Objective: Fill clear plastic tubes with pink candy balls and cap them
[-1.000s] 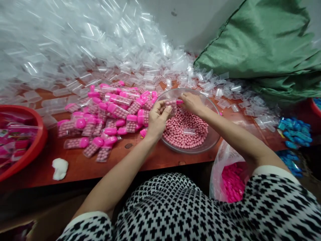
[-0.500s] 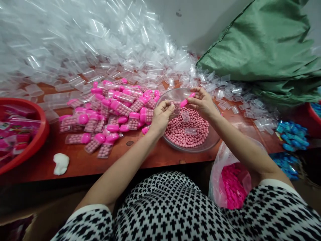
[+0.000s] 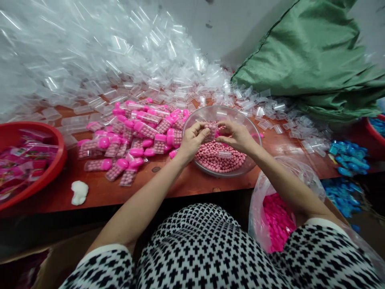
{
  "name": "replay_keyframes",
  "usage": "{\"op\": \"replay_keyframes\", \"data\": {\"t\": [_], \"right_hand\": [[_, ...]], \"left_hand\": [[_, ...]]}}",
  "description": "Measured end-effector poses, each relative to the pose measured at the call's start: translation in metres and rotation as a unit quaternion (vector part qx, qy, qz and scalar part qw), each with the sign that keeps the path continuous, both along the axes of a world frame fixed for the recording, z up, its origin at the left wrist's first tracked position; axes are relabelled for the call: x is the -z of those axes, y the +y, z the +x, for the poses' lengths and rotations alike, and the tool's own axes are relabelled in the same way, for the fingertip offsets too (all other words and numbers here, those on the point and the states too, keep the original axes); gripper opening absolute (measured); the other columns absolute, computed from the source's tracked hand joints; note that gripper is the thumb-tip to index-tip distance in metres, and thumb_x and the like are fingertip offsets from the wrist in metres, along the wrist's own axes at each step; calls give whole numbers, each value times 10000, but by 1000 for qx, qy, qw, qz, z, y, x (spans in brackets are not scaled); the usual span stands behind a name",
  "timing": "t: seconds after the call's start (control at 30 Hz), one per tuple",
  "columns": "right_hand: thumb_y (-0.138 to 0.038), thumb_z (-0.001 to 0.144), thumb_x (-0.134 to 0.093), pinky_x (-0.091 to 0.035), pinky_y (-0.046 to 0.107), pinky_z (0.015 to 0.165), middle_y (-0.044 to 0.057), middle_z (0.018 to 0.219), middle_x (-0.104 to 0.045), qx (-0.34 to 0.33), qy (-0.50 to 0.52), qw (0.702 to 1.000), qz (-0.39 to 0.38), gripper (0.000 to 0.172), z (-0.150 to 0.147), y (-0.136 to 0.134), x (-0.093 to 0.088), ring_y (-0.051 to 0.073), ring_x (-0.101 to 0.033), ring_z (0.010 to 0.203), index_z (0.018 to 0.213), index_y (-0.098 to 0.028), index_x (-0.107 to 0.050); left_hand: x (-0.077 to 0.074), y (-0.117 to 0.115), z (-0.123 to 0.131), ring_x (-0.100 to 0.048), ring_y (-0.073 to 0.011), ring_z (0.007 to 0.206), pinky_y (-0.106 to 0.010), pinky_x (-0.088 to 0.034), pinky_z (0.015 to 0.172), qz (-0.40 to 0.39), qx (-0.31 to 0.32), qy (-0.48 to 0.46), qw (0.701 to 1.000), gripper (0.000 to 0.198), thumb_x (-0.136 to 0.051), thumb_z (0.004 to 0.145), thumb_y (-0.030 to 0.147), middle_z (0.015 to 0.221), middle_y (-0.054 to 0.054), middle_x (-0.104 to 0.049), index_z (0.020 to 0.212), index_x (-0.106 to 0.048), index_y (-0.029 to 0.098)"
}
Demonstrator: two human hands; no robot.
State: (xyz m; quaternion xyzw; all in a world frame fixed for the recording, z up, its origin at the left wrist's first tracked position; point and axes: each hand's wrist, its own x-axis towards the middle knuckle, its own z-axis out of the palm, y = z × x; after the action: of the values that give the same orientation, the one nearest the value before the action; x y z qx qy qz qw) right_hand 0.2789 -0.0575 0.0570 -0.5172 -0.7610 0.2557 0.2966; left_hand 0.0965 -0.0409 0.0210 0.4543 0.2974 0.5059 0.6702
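Over a clear bowl [image 3: 254, 154] of pink beads [image 3: 210, 158], my left hand [image 3: 192, 140] is closed on a small clear bottle [image 3: 211, 131] filled with beads. My right hand [image 3: 237, 137] is pinched round a bright pink cap [image 3: 221, 129] at the bottle's open end, and its fingers partly hide the cap. Whether the cap is seated cannot be seen. An empty clear tube [image 3: 225, 154] lies on the beads. Left of the bowl is a heap of bead-filled bottles [image 3: 147, 130] with pink caps.
Clear empty tubes [image 3: 120, 52] are piled across the back of the wooden table [image 3: 168, 182]. A red basin [image 3: 61, 160] and a white lump [image 3: 80, 192] are at left. At right are a green sack [image 3: 313, 60], blue pieces [image 3: 349, 156] and a plastic bag [image 3: 255, 216] of pink caps.
My right hand has moved left and slightly down, bringing the pink cap to the bottle's end. My left hand still holds the bottle. The view has shifted slightly.
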Motion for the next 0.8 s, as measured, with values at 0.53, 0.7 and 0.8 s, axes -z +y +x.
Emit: {"op": "replay_keyframes", "data": {"t": [0.53, 0.7, 0.8], "right_hand": [[-411, 824, -667, -530, 372, 819, 56, 989, -697, -6, 85, 996, 2, 357, -8, -7, 0, 215, -652, 894, 1124, -220, -659], [-520, 748, -729, -571, 298, 602, 19, 875, -683, -15, 272, 949, -159, 409, 1, -7, 3, 136, -653, 633, 995, -203, -655], [-479, 703, -782, -522, 251, 526, 7, 841, -673, 30, 249, 962, -103, 414, 9, -7, -5, 119, -624, 597, 987, -205, -656]], "left_hand": [[0, -1, -3, -644, -162, 830, -299, -551, 768, 45, 19, 23, 999, 362, -751, 733, 435, 913, -45, -690, 938, -641, 158], [0, -3, -2, -646, -173, 841, -302, -553, 768, 63, 37, 34, 997, 335, -748, 740, 409, 904, -42, -684, 949, -657, 163], [2, -4, -1, -655, -183, 863, -317, -549, 803, 92, 26, 54, 994, 318, -715, 773, 411, 930, -54, -701, 974, -680, 167]]}}
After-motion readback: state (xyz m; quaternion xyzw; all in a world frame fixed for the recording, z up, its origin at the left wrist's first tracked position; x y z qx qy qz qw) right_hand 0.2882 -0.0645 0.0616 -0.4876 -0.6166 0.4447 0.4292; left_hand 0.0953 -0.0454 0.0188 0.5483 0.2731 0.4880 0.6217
